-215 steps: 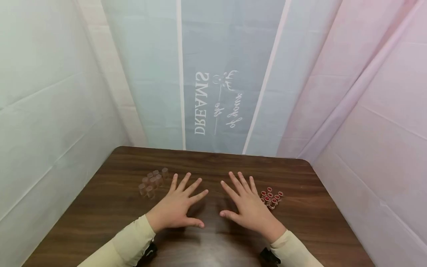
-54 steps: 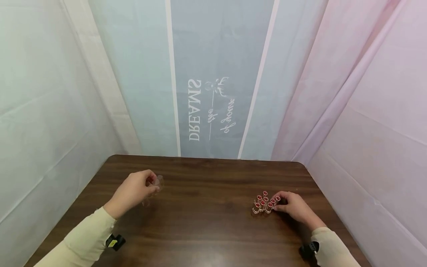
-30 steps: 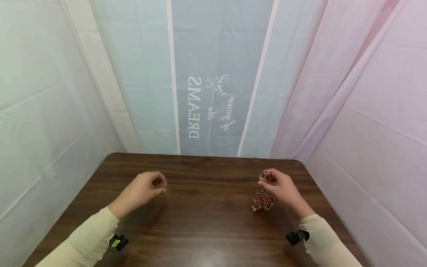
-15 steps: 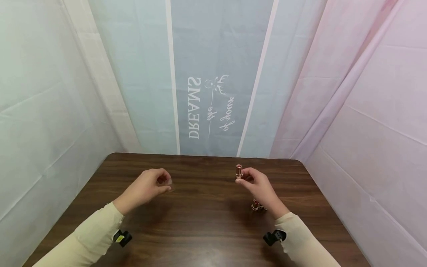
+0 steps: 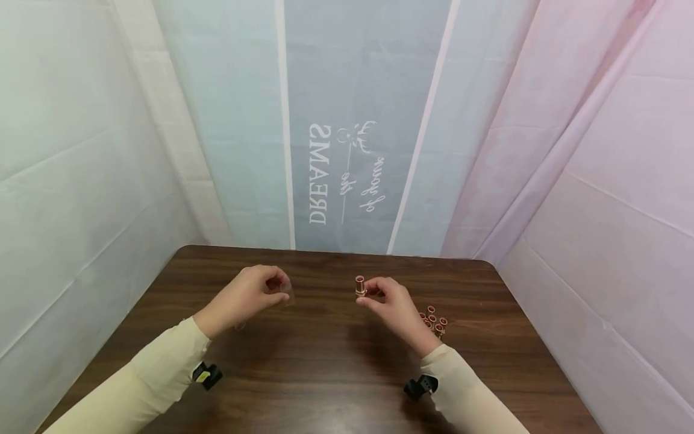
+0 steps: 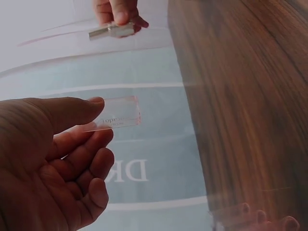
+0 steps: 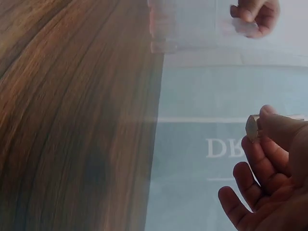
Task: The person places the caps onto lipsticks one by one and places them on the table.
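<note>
My left hand [image 5: 246,298] pinches a clear plastic lipstick cap [image 6: 122,111] between thumb and index finger, printed letters showing on its side. My right hand [image 5: 398,307] holds a gold lipstick tube [image 5: 360,286] upright by its wider base, a reddish opening at the top. Both hands are raised over the table, thumbs facing each other, cap and tube apart. Behind my right wrist stand several more gold and red lipstick tubes [image 5: 435,320]. More clear caps [image 6: 262,222] stand at the lower right corner of the left wrist view; my left arm mostly hides them in the head view.
A dark wood table [image 5: 331,361] with rounded far corners fills the lower head view. Behind it hangs a blue-grey cloth [image 5: 352,72] with white lettering, with pale cloths at both sides. A black wrist camera [image 5: 208,375] is strapped on each sleeve.
Since the first frame, the spread hands have taken a cap on the left and a lipstick tube on the right. Lately the right hand carries its tube leftward, while the left moves slightly right.
</note>
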Motion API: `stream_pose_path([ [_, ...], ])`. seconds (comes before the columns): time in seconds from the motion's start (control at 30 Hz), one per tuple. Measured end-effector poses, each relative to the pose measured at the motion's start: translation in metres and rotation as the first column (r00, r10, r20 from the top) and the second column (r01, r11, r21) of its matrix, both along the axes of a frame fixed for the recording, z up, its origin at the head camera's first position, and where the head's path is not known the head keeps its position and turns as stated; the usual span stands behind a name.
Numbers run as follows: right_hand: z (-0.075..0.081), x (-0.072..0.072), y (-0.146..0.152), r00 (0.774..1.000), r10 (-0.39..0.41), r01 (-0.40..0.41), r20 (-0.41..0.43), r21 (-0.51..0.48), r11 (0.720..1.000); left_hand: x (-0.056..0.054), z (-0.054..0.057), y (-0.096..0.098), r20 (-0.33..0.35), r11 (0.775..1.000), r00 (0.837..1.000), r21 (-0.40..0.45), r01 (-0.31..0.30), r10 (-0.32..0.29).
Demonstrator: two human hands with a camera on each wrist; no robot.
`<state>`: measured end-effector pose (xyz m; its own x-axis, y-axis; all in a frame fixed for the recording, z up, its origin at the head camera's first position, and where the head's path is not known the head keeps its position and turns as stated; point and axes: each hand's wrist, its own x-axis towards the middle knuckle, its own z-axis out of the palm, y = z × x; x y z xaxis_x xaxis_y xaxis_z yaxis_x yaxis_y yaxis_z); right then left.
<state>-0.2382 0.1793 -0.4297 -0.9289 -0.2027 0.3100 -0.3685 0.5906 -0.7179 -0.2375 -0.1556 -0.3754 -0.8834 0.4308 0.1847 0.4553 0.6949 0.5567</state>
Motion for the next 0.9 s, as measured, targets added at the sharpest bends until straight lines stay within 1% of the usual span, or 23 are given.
stream_pose_path([
  [0.07, -0.003, -0.001, -0.004, 1.0, 0.007, -0.007, -0.004, 0.011, 1.0, -0.001, 0.003, 0.004, -0.01, 1.0, 1.0, 0.003, 0.009, -0.009],
  [0.17, -0.008, -0.003, -0.008, 0.999, 0.023, -0.022, -0.031, 0.031, 0.999, -0.003, 0.007, 0.011, -0.03, 1.0, 0.999, 0.006, 0.029, -0.029],
  [0.27, -0.012, -0.004, -0.013, 0.998, 0.04, -0.039, -0.05, 0.025, 0.999, -0.004, 0.013, 0.016, -0.041, 0.999, 0.998, 0.011, 0.045, -0.045],
  [0.43, -0.016, -0.003, -0.021, 0.997, 0.069, -0.068, -0.028, 0.008, 0.998, -0.006, 0.022, 0.026, -0.059, 0.997, 0.995, 0.009, 0.076, -0.075],
  [0.63, -0.018, -0.001, -0.029, 0.994, 0.111, -0.11, -0.018, 0.02, 0.994, -0.008, 0.031, 0.036, -0.081, 0.993, 0.99, 0.029, 0.117, -0.114],
  [0.77, -0.016, -0.002, -0.035, 0.989, 0.141, -0.137, -0.05, 0.077, 0.988, -0.009, 0.035, 0.042, -0.088, 0.987, 0.986, 0.056, 0.149, -0.143],
  [0.9, -0.015, -0.002, -0.041, 0.985, 0.156, -0.146, -0.069, 0.123, 0.982, -0.01, 0.034, 0.048, -0.082, 0.981, 0.981, 0.07, 0.18, -0.174],
])
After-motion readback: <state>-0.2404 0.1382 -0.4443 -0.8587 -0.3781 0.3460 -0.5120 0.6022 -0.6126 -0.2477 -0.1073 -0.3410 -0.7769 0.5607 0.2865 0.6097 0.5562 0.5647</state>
